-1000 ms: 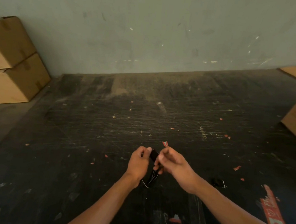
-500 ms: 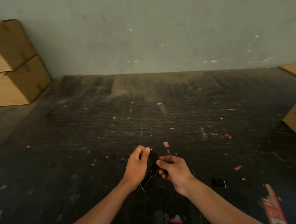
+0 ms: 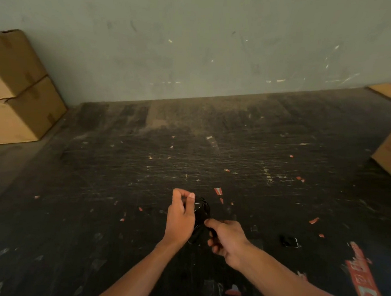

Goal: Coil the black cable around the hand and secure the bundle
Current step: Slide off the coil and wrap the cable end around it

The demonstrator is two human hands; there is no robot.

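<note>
My right hand [image 3: 228, 239] has dropped nearer and lower, pinching the black cable [image 3: 201, 214] at the bundle's waist — securing stage, I judge. My left hand [image 3: 181, 216] grips the coil above the bench [image 3: 258, 157].

The scene was dim, with a flat greenish-yellow cast and no clear light source. The wall [image 3: 197, 44] was the brightest area; the dark counter [image 3: 118, 177] swallowed detail and showed no sharp shadows or glare. Everything looked soft and slightly smeared. Wide-angle distortion bent the edges, tilting the cardboard boxes [image 3: 18, 89] at the left.
</note>
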